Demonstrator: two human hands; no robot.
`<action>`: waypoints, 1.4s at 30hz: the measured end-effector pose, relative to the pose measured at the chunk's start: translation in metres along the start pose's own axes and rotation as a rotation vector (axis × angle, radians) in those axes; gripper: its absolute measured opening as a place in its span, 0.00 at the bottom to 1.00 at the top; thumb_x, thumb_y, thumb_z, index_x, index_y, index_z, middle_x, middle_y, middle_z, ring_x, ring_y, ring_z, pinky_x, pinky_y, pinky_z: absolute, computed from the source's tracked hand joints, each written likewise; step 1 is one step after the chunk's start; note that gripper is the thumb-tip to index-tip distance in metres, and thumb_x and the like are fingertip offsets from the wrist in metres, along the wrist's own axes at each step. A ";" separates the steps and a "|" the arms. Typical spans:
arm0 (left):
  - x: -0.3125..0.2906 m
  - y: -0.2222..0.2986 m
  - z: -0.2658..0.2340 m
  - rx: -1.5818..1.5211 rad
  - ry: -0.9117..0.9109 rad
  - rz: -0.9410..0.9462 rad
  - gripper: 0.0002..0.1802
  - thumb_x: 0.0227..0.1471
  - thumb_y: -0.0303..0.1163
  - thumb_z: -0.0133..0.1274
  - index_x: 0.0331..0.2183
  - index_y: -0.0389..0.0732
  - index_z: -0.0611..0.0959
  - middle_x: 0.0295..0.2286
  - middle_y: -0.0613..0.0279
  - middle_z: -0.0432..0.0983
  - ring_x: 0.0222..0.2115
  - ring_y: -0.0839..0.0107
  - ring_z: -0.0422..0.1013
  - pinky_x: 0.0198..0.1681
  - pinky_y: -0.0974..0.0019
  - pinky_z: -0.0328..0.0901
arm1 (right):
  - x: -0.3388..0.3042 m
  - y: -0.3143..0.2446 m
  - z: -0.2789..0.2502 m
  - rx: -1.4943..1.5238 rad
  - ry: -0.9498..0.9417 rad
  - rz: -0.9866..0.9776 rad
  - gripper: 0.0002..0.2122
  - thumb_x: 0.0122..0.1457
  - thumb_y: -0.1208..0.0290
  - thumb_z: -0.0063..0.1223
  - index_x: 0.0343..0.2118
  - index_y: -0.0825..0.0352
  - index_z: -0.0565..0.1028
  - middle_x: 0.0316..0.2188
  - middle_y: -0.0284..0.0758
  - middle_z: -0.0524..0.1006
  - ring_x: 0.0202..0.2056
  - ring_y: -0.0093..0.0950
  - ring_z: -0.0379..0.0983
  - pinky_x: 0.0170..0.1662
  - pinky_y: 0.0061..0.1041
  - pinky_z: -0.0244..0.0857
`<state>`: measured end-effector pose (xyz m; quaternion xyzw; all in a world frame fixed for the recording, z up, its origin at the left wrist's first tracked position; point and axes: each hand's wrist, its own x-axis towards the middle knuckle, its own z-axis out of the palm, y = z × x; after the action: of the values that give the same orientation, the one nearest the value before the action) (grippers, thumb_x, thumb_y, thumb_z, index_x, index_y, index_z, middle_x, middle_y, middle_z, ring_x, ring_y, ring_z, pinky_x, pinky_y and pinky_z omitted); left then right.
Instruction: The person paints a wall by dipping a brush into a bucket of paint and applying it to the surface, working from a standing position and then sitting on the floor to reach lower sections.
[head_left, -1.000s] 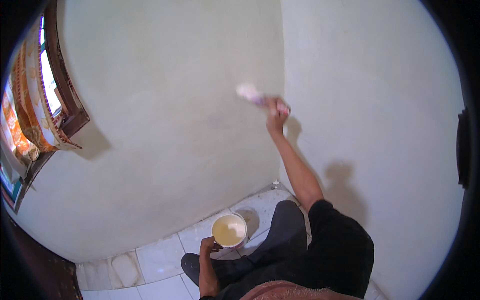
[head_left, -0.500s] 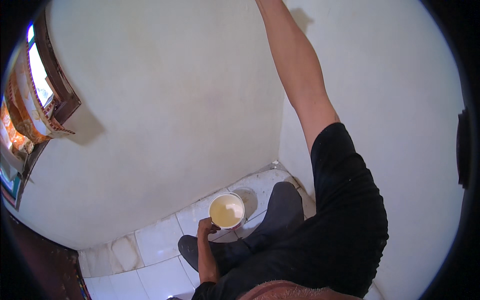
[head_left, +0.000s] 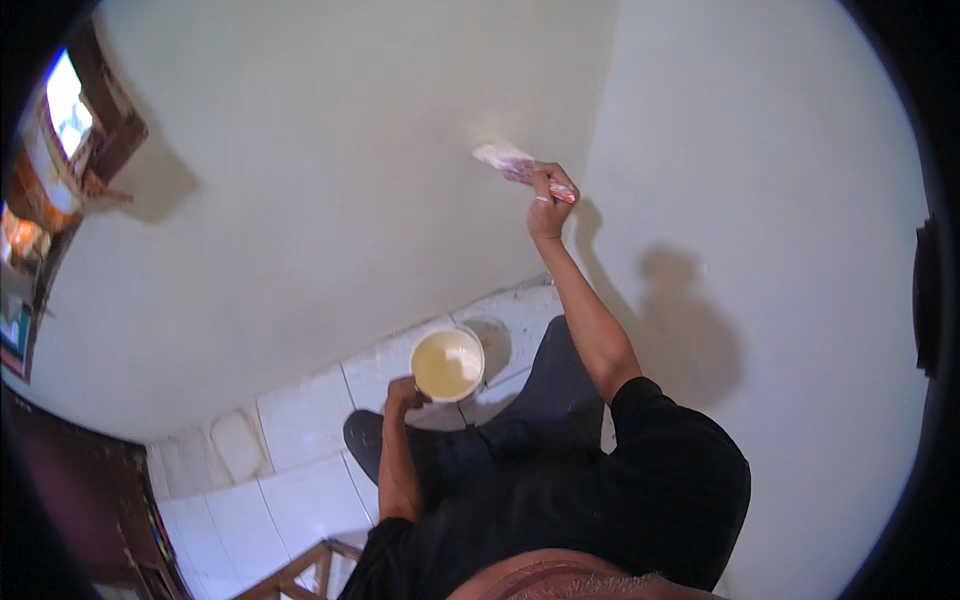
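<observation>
My right hand (head_left: 553,202) is closed round the handle of a paintbrush (head_left: 510,164). The pale, paint-coated bristles are at the off-white wall (head_left: 330,190), near the corner; whether they press on it I cannot tell. Lower down, my left hand (head_left: 404,393) grips the near left side of a white bucket (head_left: 482,366). Inside it is a cream-coloured liquid that looks like paint (head_left: 440,370). The bucket is held in front of my legs, above the floor, and part of the left hand's fingers is hidden by its rim.
A second wall (head_left: 800,250) meets the first at my right and carries my shadow. At the far left is a window with a wooden frame (head_left: 125,140) and an orange patterned curtain (head_left: 30,195). White tiles (head_left: 310,425) cover the floor. A wooden frame (head_left: 300,570) stands at the bottom.
My right arm has come down from high overhead, bringing my hand and the paintbrush into view at the wall. My left hand still holds the bucket, which appears slightly higher in the picture.
</observation>
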<state>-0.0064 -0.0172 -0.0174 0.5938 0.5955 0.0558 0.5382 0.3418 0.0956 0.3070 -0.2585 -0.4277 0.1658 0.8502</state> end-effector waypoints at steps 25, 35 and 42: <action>0.004 0.031 0.015 0.243 0.159 0.085 0.12 0.40 0.33 0.56 0.14 0.36 0.79 0.13 0.54 0.75 0.12 0.68 0.73 0.19 0.66 0.68 | -0.336 0.182 -0.100 -0.706 -1.722 0.464 0.06 0.43 0.75 0.48 0.25 0.69 0.75 0.30 0.46 0.73 0.33 0.43 0.71 0.38 0.36 0.66; 0.003 0.024 0.008 0.423 0.071 0.095 0.12 0.34 0.41 0.63 0.15 0.43 0.82 0.12 0.63 0.75 0.12 0.71 0.71 0.21 0.66 0.67 | -0.279 0.119 -0.059 -0.871 -1.683 0.387 0.05 0.41 0.75 0.49 0.21 0.71 0.73 0.24 0.47 0.75 0.30 0.43 0.74 0.34 0.38 0.67; 0.022 -0.012 0.003 0.362 0.026 0.080 0.15 0.28 0.38 0.67 0.24 0.45 0.84 0.20 0.64 0.79 0.19 0.74 0.74 0.25 0.68 0.68 | -0.250 0.080 -0.044 -0.983 -1.527 0.070 0.11 0.40 0.70 0.51 0.28 0.70 0.74 0.28 0.46 0.74 0.28 0.42 0.74 0.29 0.39 0.68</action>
<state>-0.0057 -0.0058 -0.0401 0.7034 0.5786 -0.0234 0.4122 0.2280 0.0215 0.0783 -0.4249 -0.8891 0.1164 0.1240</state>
